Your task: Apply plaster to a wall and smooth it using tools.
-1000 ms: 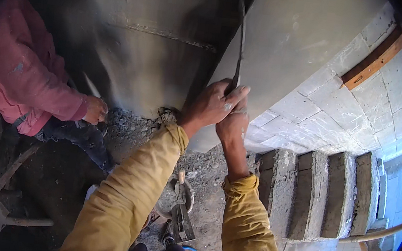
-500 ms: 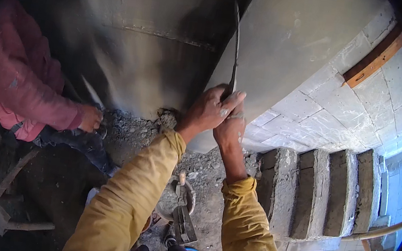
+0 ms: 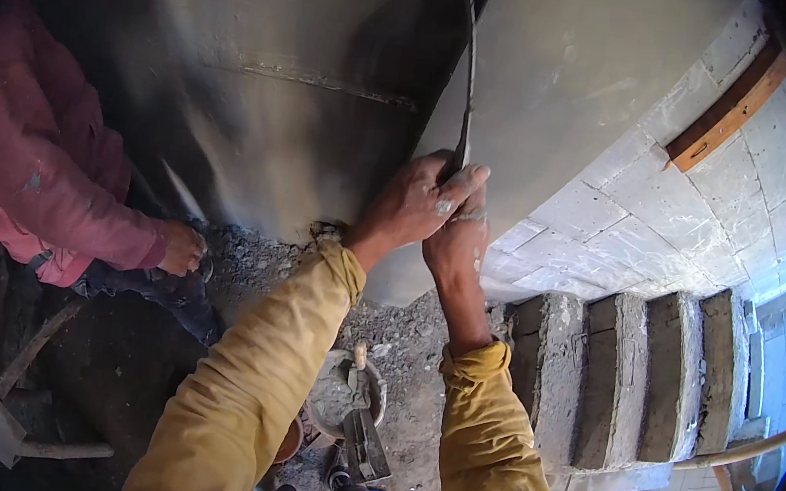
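Note:
My left hand [image 3: 406, 206] and my right hand [image 3: 459, 239] are closed together around the lower end of a long thin tool [image 3: 470, 88], seen edge-on. Its kind is hard to tell from this angle; it is grey, slightly curved and points up along the wall corner. The tool lies at the edge between a dark plastered face [image 3: 301, 112] and a smooth grey plastered face [image 3: 560, 80], touching or very close to them. My fingers are smeared with wet mortar and hide the tool's handle.
A co-worker in a pink top [image 3: 62, 146] stands at the left, hand by the wall's foot. Below my hands are a mortar bucket [image 3: 380, 411] and a grey metal tool [image 3: 366, 446]. Rough concrete steps [image 3: 617, 381] rise at right, near a wooden piece [image 3: 728, 110] on blocks.
Both hands and the tool keep their joint hold and appear slightly farther right in view. The co-worker's hand is a little lower. The whole scene has shifted slightly.

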`<action>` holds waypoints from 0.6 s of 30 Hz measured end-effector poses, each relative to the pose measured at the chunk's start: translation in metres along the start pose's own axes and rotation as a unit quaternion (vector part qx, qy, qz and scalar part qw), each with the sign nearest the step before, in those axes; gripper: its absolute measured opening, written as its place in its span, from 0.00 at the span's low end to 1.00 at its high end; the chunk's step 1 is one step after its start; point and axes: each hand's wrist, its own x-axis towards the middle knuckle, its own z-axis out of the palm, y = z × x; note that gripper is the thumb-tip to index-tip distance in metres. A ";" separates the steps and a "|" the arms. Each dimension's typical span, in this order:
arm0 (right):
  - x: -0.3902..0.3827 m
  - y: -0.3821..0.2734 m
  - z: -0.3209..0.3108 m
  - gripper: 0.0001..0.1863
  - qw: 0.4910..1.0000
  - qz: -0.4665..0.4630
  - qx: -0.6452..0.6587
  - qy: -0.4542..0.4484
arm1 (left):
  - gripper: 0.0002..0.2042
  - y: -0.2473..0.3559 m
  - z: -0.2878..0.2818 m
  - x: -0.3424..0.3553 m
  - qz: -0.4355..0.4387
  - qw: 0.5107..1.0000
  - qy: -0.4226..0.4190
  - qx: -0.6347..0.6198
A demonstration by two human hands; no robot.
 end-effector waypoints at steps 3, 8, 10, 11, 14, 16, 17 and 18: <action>-0.010 0.010 0.003 0.22 0.999 0.024 0.010 -0.022 | 0.18 -0.001 0.000 -0.013 -0.032 0.999 -0.010 0.019; 0.012 -0.015 -0.006 0.18 0.998 -0.028 0.052 0.019 | 0.20 0.015 -0.008 0.012 -0.013 1.000 -0.006 0.006; 0.014 -0.011 -0.005 0.18 0.998 -0.043 0.039 0.031 | 0.20 0.019 -0.009 0.017 -0.014 1.000 0.006 0.015; 0.014 -0.008 -0.003 0.18 0.997 -0.057 0.028 0.041 | 0.20 0.016 -0.008 0.014 -0.014 1.000 0.006 0.014; -0.003 0.000 0.007 0.19 0.998 -0.053 0.027 0.020 | 0.19 -0.006 -0.007 -0.004 -0.015 0.999 -0.028 0.015; -0.015 0.008 0.011 0.19 0.999 -0.033 0.024 0.007 | 0.18 -0.017 -0.001 -0.014 -0.032 0.999 -0.017 0.003; -0.020 0.012 0.013 0.19 1.000 -0.013 0.021 -0.005 | 0.18 -0.023 0.000 -0.019 -0.034 0.999 -0.017 0.003; -0.025 0.017 0.016 0.19 1.000 -0.011 0.022 -0.006 | 0.18 -0.027 0.001 -0.024 -0.045 0.999 -0.026 -0.002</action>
